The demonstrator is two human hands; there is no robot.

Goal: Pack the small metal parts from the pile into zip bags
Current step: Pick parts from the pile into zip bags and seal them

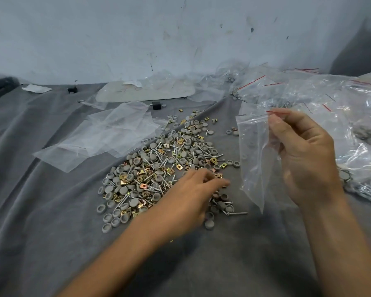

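The right hand [304, 159] pinches the zip bag [253, 151] at its top, just right of the pile [163, 168]. The left hand [191, 191] curls into the pile, its grip unclear. The bag mouth seems hardly open, so parts may spill.

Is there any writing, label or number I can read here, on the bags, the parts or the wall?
None can be read.
Bag in the right hand: a red strip at its mouth, no print.
White board at the back: faint red marks, too blurred to read.
Wall: scuffs only, no letters.
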